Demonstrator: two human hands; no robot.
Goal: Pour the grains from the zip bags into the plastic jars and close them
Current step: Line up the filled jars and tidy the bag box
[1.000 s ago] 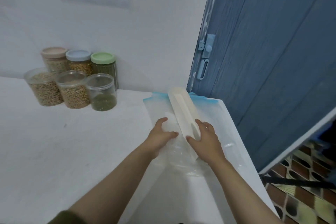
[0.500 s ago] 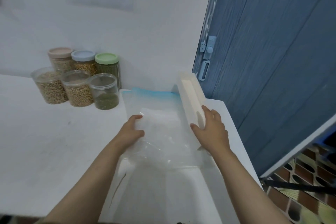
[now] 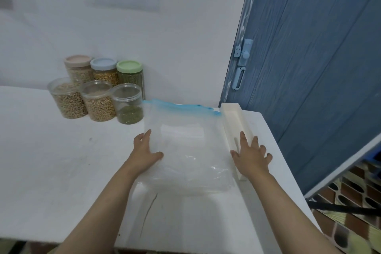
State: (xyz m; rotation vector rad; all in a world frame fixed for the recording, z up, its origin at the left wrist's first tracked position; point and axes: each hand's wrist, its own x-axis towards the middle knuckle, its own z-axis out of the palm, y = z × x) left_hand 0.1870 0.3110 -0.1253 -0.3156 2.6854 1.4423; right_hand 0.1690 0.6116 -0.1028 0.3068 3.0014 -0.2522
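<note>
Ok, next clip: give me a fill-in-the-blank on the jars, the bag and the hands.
1. The zip bag lying flat looks ____ of grains.
2. The green-lidded jar stands in the ____ row.
3. The right hand rests on the ____ tray.
4. ____ jars carry coloured lids.

Missing: empty; back; white; Three

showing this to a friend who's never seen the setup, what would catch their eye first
Probably the two bare hands in the middle: the left hand rests flat on the left edge of an empty clear zip bag, and the right hand lies on a long white tray beside it. Next, the cluster of grain jars at the back left against the wall, and the blue door on the right.
</note>
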